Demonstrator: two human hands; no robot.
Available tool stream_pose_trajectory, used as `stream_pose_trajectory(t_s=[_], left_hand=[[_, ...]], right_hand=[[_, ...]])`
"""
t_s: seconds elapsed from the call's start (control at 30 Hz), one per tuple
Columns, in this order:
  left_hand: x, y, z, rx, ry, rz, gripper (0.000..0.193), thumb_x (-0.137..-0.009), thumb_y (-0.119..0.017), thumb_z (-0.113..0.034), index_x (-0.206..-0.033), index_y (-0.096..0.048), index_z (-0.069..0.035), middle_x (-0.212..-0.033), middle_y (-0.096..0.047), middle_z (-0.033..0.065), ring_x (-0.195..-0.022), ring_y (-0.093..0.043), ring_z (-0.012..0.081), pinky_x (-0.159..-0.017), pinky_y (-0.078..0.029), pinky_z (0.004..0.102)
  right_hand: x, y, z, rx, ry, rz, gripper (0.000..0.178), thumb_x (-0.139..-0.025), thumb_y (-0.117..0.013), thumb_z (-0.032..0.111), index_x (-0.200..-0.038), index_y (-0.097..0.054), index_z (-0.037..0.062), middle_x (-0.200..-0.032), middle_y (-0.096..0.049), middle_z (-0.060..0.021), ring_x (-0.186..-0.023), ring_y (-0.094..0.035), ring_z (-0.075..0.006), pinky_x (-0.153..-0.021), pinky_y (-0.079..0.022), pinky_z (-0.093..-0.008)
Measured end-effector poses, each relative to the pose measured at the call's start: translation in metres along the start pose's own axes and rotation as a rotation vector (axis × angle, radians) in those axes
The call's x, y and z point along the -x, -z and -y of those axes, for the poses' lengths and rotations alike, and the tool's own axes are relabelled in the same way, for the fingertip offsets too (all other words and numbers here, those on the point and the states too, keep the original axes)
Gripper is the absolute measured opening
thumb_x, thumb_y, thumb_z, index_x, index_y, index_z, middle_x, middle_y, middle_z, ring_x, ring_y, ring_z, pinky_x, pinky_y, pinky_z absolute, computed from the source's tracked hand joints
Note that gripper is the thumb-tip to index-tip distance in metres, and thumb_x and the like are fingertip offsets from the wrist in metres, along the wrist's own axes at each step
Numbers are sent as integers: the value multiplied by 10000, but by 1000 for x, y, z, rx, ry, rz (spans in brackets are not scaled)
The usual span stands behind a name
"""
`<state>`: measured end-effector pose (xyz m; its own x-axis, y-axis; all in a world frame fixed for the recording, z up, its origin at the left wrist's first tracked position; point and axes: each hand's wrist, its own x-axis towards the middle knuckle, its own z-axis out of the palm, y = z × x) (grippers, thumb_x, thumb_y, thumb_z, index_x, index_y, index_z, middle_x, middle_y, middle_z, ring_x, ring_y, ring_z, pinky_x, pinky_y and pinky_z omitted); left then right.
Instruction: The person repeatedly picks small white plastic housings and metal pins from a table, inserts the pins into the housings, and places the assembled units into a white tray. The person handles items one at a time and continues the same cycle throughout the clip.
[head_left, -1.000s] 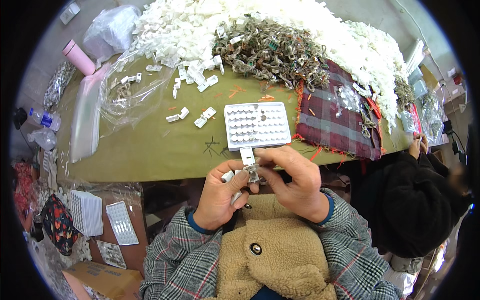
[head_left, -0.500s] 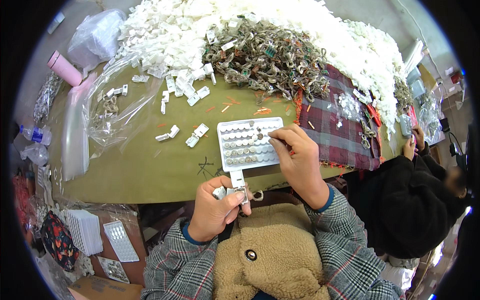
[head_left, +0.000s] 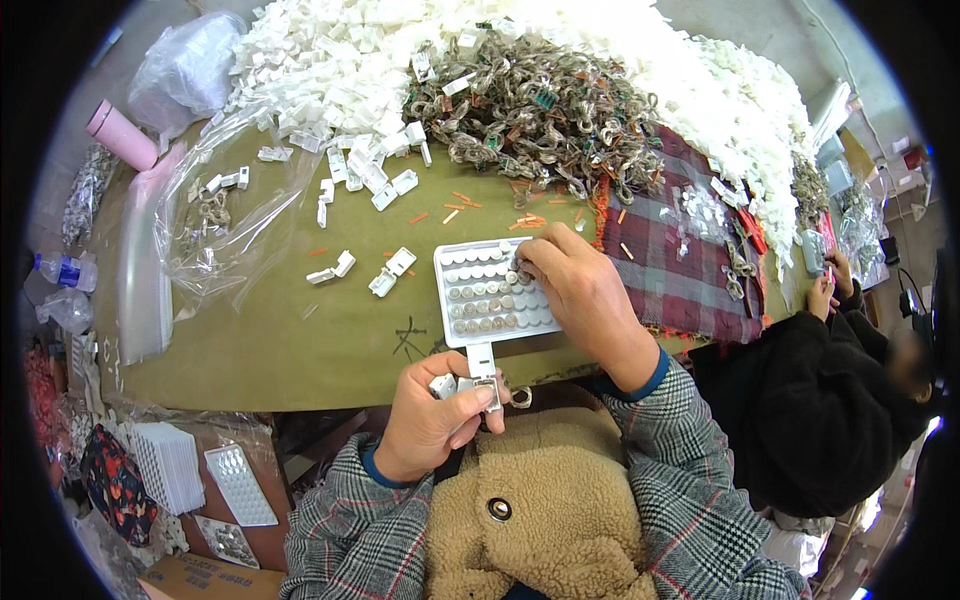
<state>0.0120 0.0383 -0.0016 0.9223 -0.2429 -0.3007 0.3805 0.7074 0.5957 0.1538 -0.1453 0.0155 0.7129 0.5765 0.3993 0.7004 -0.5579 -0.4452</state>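
Note:
My left hand [head_left: 422,418] is closed around several small white plastic cases. One of them, a case with its lid swung open [head_left: 481,360], sticks up past the thumb toward the tray, and a thin wire loop [head_left: 520,397] hangs beside it. A white plastic tray [head_left: 441,285] with rows of round pockets lies at the table's near edge. Silver button cells [head_left: 484,309] fill part of its rows. My right hand [head_left: 588,300] reaches over the tray's right side, thumb and fingertips pinched together at the upper rows. Whatever lies between those fingertips is hidden.
Loose white cases [head_left: 385,185] and orange strips [head_left: 463,202] lie on the green table [head_left: 250,350]. Behind are a heap of bundled wires [head_left: 530,120] and a white heap [head_left: 310,80]. A plaid cloth [head_left: 680,260] lies right; another person [head_left: 820,410] sits beyond.
My right hand has moved left and slightly away from me, from the tray's right edge to over its upper rows. My left hand still holds the cases in nearly the same place.

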Motion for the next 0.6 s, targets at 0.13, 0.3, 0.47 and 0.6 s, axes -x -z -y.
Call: stream_pose_trajectory(t_s=[0.13,0.3,0.47,0.6], left_hand=[[3,1,1,50,5,-9,155,-930,-653,-53,-1058,-611,24,-985,-693,170,-754,-700,188,-401,-411,184],[7,3,10,153,-68,0,182,-954,-648,-71,-1117,-600,-8,-1004,-697,161,-802,-714,206,-413,-427,191],[12,-3,18,109,-126,-53,157,-936,-672,-75,-1062,-611,-5,-911,-694,131,-748,-699,186,-404,-427,188],[15,-12,11,50,-170,-87,142,-930,-683,-90,-1020,-616,-3,-869,-689,121,-724,-688,179,-403,-422,186]], right_hand=[[1,10,15,-130,-51,-84,144,-847,-641,-40,-985,-653,0,-872,-622,-138,-767,-647,-290,-678,-518,-351],[40,28,67,-431,-86,-14,134,-819,-697,-35,-940,-648,-1,-825,-636,-139,-721,-648,-289,-653,-521,-348],[54,11,88,-438,-22,-87,144,-824,-675,-47,-954,-620,-18,-840,-617,-152,-724,-644,-325,-627,-516,-378],[47,21,95,-334,69,-21,136,-819,-650,-39,-946,-604,-24,-844,-609,-164,-753,-634,-336,-621,-510,-370]])
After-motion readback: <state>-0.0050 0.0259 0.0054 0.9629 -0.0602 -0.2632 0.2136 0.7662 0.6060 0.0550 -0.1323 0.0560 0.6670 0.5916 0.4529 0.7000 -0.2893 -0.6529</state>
